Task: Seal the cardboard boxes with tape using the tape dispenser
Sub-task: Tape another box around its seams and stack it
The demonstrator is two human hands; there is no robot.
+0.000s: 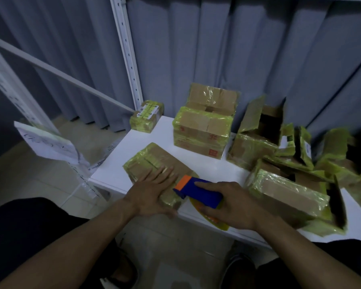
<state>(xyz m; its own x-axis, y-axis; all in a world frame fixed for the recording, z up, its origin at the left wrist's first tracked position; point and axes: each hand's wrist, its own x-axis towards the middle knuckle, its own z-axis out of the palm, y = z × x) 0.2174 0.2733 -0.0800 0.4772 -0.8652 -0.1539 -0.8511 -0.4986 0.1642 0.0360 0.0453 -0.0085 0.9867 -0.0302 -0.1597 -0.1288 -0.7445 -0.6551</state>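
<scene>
While left hand (152, 195) presses flat on box (154, 163) at table's (208, 165) near-left edge, right hand (231, 205) grips blue-orange dispenser (198, 190), nose touching box's right end.

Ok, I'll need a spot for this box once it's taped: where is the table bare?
Bare table lies between the flat box and the stacked boxes, and left of there toward the small labelled box. The right side is crowded with open boxes.
</scene>
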